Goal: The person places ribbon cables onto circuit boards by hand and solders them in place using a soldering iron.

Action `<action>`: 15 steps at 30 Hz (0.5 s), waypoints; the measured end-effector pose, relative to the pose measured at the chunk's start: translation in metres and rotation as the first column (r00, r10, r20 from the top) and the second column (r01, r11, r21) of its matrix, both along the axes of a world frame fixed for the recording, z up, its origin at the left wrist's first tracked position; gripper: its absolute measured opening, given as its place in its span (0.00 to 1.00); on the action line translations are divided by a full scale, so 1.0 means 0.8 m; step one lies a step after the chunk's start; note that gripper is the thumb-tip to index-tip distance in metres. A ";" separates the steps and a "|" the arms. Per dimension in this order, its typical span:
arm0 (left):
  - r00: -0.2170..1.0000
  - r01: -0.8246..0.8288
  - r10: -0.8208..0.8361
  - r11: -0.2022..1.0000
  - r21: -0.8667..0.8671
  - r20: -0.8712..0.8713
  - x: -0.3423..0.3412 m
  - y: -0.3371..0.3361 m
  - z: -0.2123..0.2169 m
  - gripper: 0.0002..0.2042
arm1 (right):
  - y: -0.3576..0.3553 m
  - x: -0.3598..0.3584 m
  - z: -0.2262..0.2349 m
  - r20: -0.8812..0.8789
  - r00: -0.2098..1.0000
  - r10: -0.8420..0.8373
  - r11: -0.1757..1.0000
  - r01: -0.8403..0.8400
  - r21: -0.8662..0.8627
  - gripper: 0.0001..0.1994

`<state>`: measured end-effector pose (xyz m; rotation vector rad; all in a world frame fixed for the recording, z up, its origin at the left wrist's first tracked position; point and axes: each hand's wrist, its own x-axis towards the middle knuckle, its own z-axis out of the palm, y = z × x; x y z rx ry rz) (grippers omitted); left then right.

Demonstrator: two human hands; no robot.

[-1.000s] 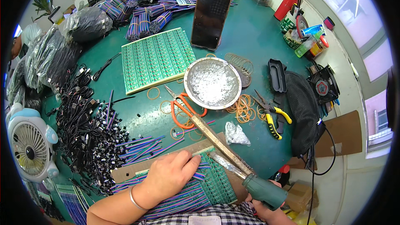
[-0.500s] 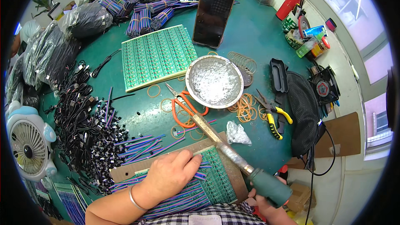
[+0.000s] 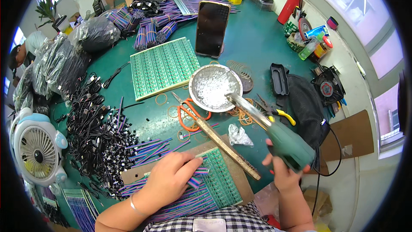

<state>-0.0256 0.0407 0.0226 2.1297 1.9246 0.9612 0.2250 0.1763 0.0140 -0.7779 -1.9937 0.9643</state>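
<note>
Now the left hand [image 3: 168, 179] lies flat w/ fingers spread on the purple wire strips [image 3: 189, 197] over the green board [image 3: 221, 180] at the table's near edge, and the right hand [image 3: 285, 174] grips the green heat gun [image 3: 279, 139] tight, nozzle up near the metal bowl [image 3: 214, 88], so aim low & keep fingers clear.

Metal bowl [image 3: 213, 88] right of circuit-board panel [image 3: 164, 67]; scissors [image 3: 189, 111] before bowl; phone [image 3: 211, 29] behind.

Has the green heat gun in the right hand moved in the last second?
Yes. The green heat gun has lifted up and away from the board; its metal nozzle now reaches the rim of the round metal bowl.
</note>
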 end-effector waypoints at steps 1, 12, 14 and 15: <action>1.000 0.012 -0.011 0.998 0.063 -0.014 0.001 -0.004 0.012 0.19 | -0.002 0.018 0.006 0.131 0.991 -0.004 0.991 -0.013 0.130 0.15; 0.168 0.356 0.568 0.727 -0.587 0.806 0.037 -0.007 -0.002 0.14 | -0.100 0.066 -0.016 -0.141 0.985 -0.099 0.823 0.002 -0.568 0.22; 0.129 0.346 0.570 0.741 -0.575 0.812 0.037 -0.007 -0.007 0.14 | -0.106 0.074 -0.019 -0.120 0.992 -0.025 0.820 -0.049 -0.570 0.25; 0.142 0.357 0.576 0.729 -0.584 0.805 0.034 -0.009 -0.014 0.15 | -0.110 0.075 -0.019 -0.111 0.991 -0.069 0.802 -0.011 -0.598 0.25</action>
